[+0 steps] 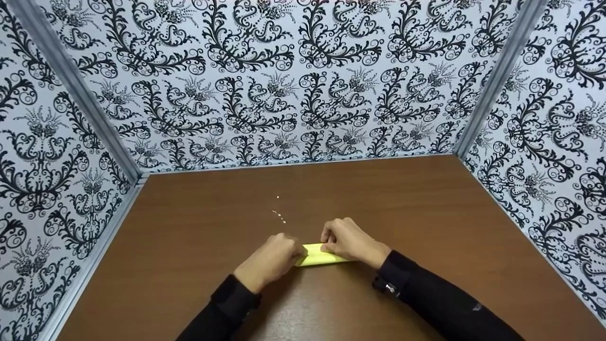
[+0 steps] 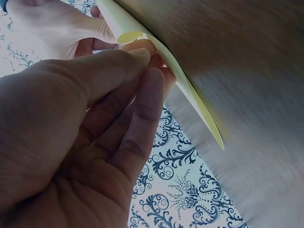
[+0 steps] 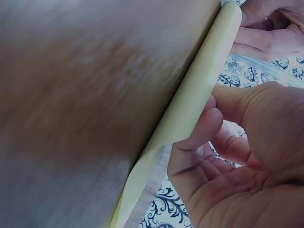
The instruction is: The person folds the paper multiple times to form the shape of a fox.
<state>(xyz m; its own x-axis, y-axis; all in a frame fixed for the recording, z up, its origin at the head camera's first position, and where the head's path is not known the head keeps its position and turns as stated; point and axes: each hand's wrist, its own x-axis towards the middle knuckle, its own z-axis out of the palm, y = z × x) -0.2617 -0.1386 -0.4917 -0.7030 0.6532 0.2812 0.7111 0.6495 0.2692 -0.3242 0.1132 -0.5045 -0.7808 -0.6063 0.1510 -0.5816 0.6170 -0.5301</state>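
A yellow sheet of paper, rolled or folded over into a narrow strip, lies across the front middle of the wooden table. At its left end my left hand pinches it between thumb and fingertips. My right hand holds the strip toward its right end, with curled fingers at the edge. In the left wrist view the paper shows a rounded, curled-over edge and a thin pointed end beyond the fingers. The right wrist view shows the paper as a flattened roll, its flap loosening at the lower end.
Several small white specks are on the brown table beyond the left hand. Patterned black-and-white panels wall the table at the back and both sides, joined by grey metal posts.
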